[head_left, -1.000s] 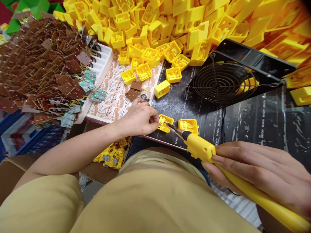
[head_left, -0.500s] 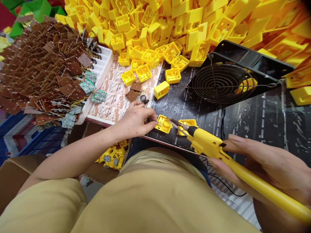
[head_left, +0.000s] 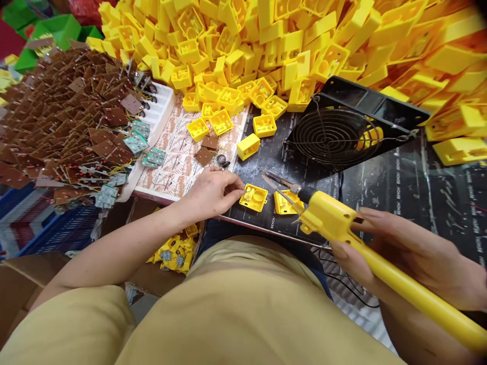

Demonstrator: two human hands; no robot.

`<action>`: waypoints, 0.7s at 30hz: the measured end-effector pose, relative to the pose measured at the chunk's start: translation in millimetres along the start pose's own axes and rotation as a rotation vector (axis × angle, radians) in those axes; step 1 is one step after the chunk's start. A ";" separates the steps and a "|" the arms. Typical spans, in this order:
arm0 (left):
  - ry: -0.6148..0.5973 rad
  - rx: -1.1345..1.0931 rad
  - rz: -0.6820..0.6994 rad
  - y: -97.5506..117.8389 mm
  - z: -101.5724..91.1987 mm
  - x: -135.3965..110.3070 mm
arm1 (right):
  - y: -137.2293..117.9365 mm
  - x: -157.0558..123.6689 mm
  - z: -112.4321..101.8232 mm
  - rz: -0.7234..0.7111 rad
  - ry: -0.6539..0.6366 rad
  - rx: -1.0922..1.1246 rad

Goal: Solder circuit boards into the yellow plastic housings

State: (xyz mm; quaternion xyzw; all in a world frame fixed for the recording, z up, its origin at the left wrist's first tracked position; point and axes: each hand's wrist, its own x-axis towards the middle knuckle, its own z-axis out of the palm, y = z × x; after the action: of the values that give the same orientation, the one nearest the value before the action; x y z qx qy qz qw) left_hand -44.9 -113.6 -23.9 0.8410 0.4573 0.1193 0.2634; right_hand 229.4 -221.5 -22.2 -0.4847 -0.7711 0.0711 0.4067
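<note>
Near the middle of the frame, a small yellow case (head_left: pixel 253 197) lies open side up on the dark table (head_left: pixel 384 185), right at the fingertips of the left hand (head_left: pixel 215 191). Its thumb and forefinger are drawn close together by the case's left edge, probably to steady it; whether they pinch the wall or some tiny part, I cannot tell. At lower right, the right hand (head_left: pixel 422 253) has fingers and thumb wrapped around a yellow soldering gun (head_left: pixel 330 215), gripped well behind the metal front, likely to keep skin away from heat. The tip points up and left, apart from the case, and the front crosses over a second case (head_left: pixel 283 207) just beside the first. Right of centre, a black fan (head_left: pixel 335 134) sits near the work, perhaps to carry fumes off. At upper left, brown circuit boards (head_left: pixel 72 111) are heaped by a white tray (head_left: pixel 163 99), and yellow boxes (head_left: pixel 228 50) pile up along the top, both seemingly kept within reach.
</note>
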 end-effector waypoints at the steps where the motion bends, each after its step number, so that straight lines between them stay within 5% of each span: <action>1: -0.003 0.015 0.001 0.5 -0.6 2.4 | -0.3 1.2 1.6 -0.012 0.007 -0.004; 9: -0.185 0.072 -0.036 2.9 -7.9 21.1 | -8.4 19.1 5.5 -0.191 -0.046 0.124; 21: -0.242 0.066 -0.072 8.6 -11.9 30.4 | -9.2 27.5 7.5 -0.358 -0.143 0.035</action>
State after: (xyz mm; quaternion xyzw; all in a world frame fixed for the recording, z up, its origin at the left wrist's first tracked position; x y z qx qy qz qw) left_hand -27.3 -88.2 -10.5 0.8404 0.4558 -0.0076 0.2929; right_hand 212.3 -202.0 -7.1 -0.3262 -0.8706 0.0449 0.3655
